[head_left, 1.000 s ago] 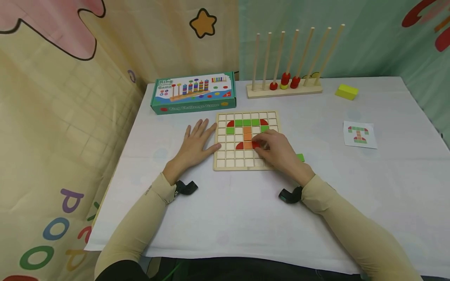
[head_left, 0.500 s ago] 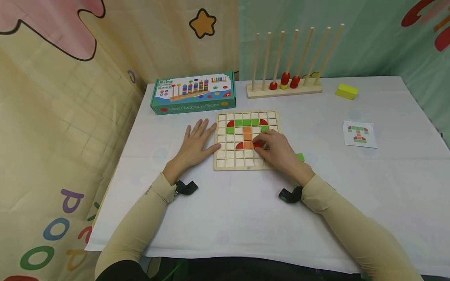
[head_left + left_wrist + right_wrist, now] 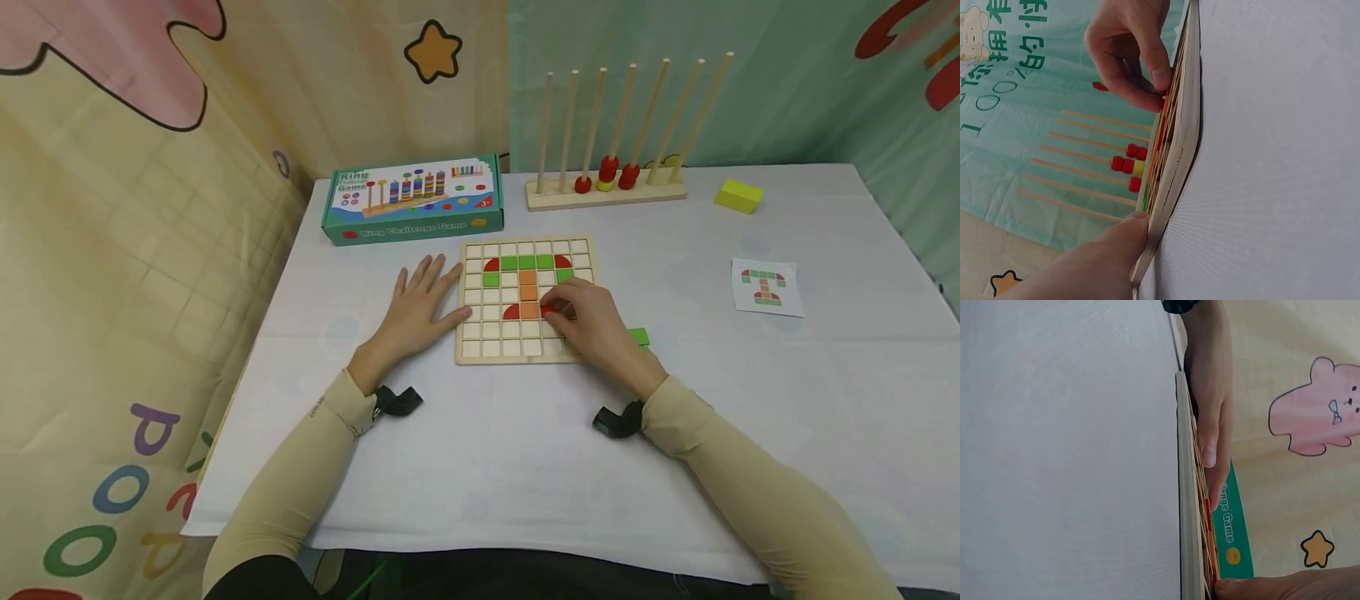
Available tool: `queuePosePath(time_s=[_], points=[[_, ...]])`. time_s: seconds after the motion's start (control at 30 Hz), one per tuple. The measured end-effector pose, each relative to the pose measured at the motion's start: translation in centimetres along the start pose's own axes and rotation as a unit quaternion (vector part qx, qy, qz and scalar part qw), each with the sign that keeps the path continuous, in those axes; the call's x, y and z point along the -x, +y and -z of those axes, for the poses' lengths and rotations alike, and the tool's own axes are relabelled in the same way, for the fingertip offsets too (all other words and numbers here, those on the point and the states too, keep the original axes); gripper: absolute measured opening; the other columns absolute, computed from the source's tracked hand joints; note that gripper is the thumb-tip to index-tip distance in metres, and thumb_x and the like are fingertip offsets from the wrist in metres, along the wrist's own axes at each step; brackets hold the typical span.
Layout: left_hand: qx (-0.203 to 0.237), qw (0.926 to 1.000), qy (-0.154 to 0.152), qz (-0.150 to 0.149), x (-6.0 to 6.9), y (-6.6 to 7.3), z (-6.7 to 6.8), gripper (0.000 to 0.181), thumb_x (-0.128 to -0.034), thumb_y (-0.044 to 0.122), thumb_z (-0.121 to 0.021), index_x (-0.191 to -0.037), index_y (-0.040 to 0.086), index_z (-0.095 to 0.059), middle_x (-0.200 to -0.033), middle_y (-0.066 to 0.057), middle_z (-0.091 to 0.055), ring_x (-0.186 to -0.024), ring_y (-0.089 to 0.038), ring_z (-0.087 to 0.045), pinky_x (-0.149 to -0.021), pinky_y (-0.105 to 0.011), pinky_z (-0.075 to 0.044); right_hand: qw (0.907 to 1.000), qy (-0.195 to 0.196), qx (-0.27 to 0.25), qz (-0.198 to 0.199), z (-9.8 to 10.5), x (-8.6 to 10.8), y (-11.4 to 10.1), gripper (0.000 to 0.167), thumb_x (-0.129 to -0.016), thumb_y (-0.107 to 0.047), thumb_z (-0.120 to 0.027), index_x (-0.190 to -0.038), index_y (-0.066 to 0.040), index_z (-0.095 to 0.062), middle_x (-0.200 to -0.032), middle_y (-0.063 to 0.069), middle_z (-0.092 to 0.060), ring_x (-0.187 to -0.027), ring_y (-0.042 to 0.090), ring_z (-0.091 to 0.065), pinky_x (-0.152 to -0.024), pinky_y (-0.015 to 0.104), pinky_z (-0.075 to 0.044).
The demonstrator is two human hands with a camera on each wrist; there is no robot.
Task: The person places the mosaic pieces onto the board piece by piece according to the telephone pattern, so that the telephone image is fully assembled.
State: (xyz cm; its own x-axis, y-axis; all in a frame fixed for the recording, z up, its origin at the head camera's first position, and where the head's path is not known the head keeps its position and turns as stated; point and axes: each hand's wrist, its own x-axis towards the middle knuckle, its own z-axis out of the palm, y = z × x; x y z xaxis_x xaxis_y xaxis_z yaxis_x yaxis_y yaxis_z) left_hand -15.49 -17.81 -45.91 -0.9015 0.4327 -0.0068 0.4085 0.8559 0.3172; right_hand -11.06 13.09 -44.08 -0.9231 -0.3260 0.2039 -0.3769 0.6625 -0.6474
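Observation:
A square wooden grid board (image 3: pixel 495 360) lies on the white cloth with red, green and orange tiles in its upper and middle cells. Flat and spread, my left hand (image 3: pixel 416 304) rests at the board's left edge, its thumb on the rim. Between thumb and index finger my right hand (image 3: pixel 596 323) pinches a red tile (image 3: pixel 547 310), just right of the lowest orange tile (image 3: pixel 529 310). The fingers partly cover that red tile. In the left wrist view, the pinching fingertips (image 3: pixel 1160 78) are down at the board's surface. A green tile (image 3: pixel 639 337) peeks out beside the right wrist.
A pattern card (image 3: pixel 768 287) showing a similar tile figure lies to the right. Behind the board stand a Ring Challenge Game box (image 3: pixel 416 200) and a tall peg rack (image 3: pixel 607 196) with a few rings. A yellow block (image 3: pixel 739 196) sits at the back right.
The right hand has shifted very slightly, and the green tile beside its wrist shows a little more. The left hand has stayed put.

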Motion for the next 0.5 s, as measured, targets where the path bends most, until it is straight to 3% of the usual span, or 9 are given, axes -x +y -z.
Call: queuePosePath(time_s=[0.23,0.5], points=[[0.004,1.0,0.002,-0.004,0.1,-0.2,-0.3,0.083,-0.1029,0.062,-0.053,-0.17,0.024,-0.023,-0.178,-0.012,-0.011,-0.166,-0.034,-0.001,-0.129,-0.063,0.004,0.9996,-0.021,-0.013,0.016,0.8,0.5,0.2,0.021,-0.091,-0.001,-0.078,-0.112,-0.003,-0.076,-0.107,0.011,-0.074,-0.087,0.024,-0.071,-0.081,0.041,-0.059],[0.0,1.0,0.001,-0.003,0.1,-0.3,-0.2,0.083,-0.1031,0.064,-0.051,-0.17,0.025,-0.021,-0.178,-0.011,-0.01,-0.166,-0.033,0.0,-0.129,-0.063,0.005,0.9994,-0.028,-0.017,0.006,4.7,2.3,1.5,0.02,-0.094,-0.001,-0.076,-0.114,-0.001,-0.076,-0.109,0.013,-0.075,-0.096,0.027,-0.07,-0.085,0.048,-0.061]])
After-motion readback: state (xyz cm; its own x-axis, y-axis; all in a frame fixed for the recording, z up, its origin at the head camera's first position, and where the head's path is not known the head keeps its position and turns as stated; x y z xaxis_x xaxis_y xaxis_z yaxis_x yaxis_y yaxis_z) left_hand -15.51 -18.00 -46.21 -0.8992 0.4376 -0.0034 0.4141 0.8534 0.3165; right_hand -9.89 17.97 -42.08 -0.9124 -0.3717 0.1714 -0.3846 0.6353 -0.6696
